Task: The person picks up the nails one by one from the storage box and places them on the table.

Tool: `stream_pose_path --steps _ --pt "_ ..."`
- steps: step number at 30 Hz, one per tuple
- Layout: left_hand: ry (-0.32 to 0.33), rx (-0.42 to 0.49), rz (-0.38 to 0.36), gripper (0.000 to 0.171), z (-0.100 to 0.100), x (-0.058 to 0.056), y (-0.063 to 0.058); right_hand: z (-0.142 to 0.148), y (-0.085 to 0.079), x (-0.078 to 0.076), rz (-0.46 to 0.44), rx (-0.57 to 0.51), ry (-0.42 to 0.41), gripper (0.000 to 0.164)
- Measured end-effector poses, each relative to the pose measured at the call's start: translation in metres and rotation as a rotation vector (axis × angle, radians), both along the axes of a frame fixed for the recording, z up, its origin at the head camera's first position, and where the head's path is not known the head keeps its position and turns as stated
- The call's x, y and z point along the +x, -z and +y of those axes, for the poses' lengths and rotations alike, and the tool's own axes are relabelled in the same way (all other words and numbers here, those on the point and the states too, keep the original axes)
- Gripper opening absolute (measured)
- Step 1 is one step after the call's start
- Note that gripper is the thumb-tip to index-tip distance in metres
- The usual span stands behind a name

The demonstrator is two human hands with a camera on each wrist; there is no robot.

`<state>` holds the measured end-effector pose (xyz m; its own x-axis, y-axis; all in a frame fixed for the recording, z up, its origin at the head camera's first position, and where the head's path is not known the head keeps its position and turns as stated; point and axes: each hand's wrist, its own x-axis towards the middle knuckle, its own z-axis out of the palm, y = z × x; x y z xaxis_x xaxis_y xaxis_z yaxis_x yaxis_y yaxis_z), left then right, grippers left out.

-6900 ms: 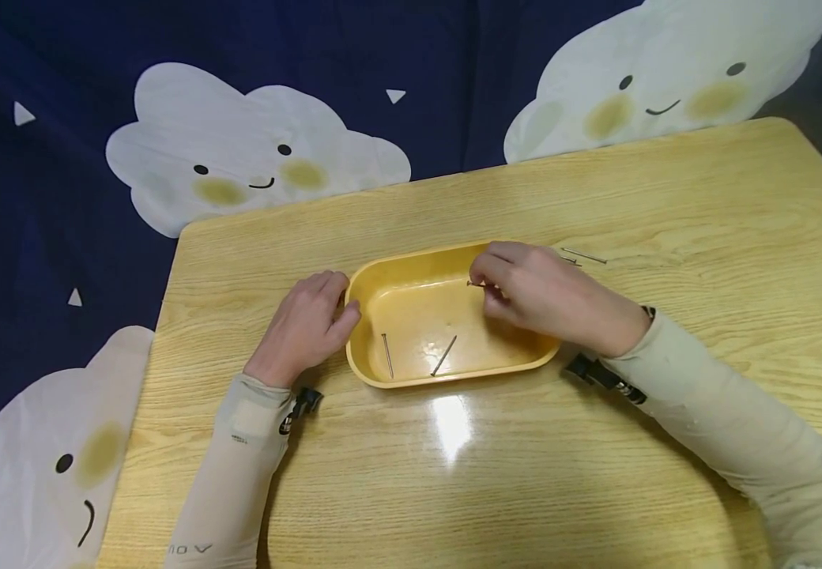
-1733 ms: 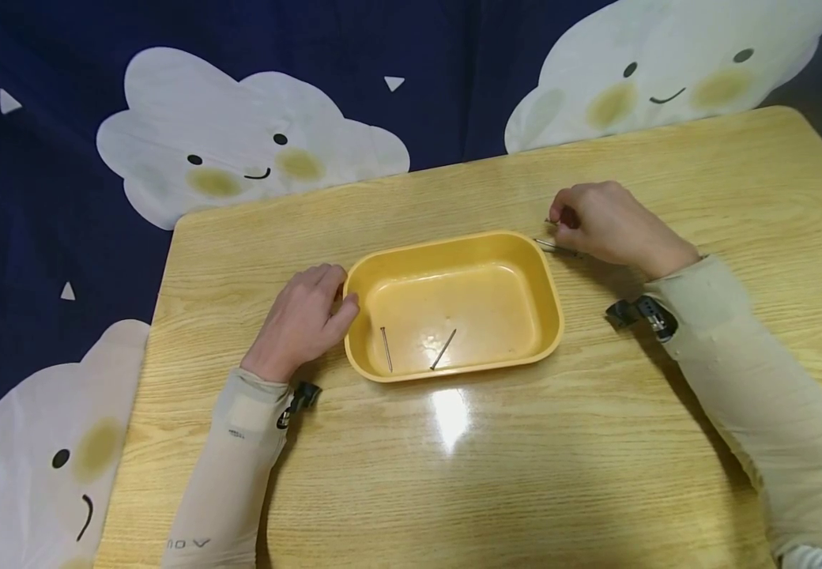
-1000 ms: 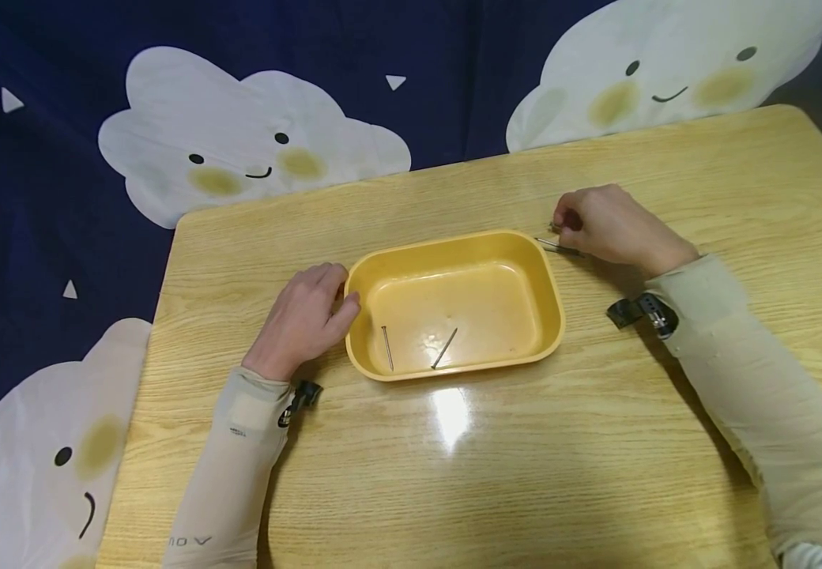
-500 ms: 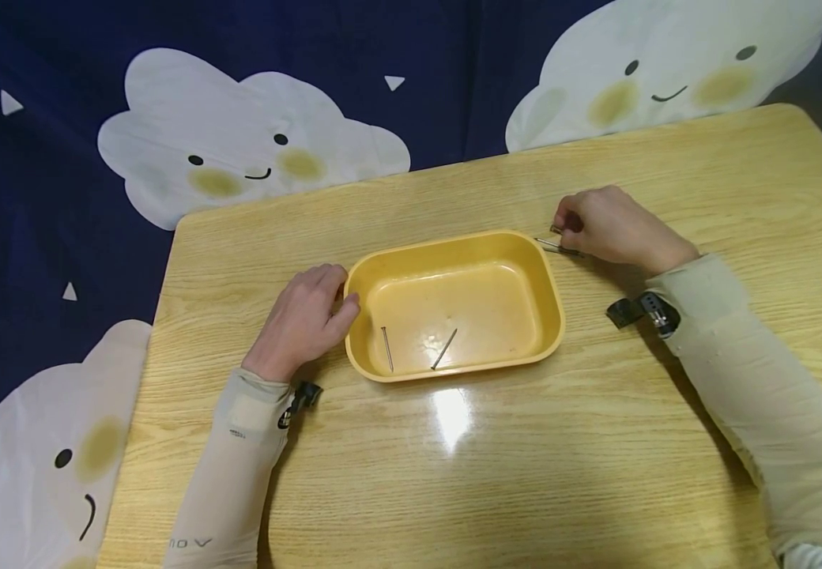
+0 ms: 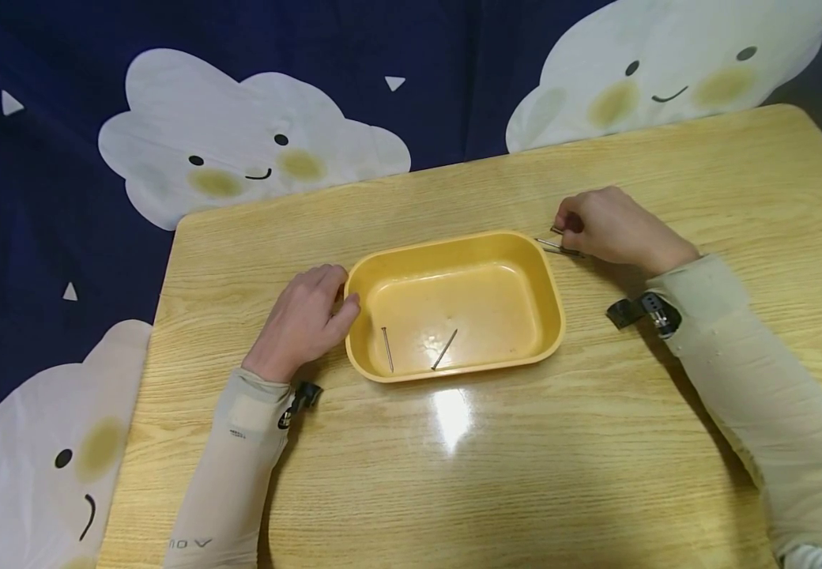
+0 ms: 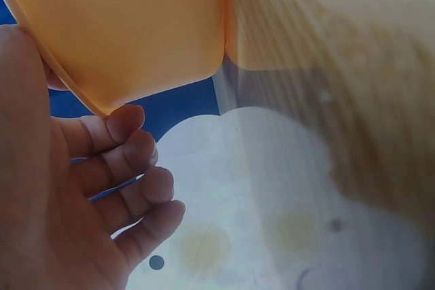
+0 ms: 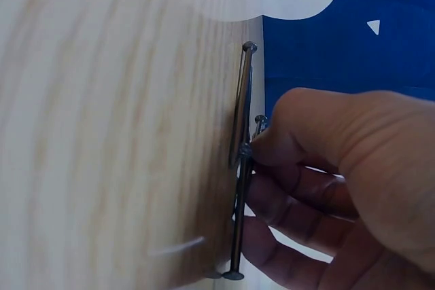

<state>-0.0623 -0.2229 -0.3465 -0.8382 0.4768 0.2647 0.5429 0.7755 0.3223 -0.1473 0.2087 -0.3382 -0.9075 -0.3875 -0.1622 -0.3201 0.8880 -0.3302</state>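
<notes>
From my head feed I see a pale wood-grain bench with rounded far corners, a bright patch of light glaring off its top. Behind it I have a navy cloth printed with smiling white clouds.

Tray plain yellow, nails dull grey; tabletop pale wood-grained; far backdrop navy, white yellow-cheeked clouds; sleeves beige

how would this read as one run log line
left hand: grips yellow tray | right hand: pinches nail | inside tray: two nails | wood-grain table: more nails beside tray
</notes>
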Motion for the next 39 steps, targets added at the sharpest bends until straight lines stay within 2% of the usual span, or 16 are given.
stream_pose_path --steps 39 --pt "0.003 0.003 -0.003 0.021 -0.0008 -0.0003 0.0010 0.0034 -0.0085 -0.0005 0.076 -0.019 0.009 0.022"
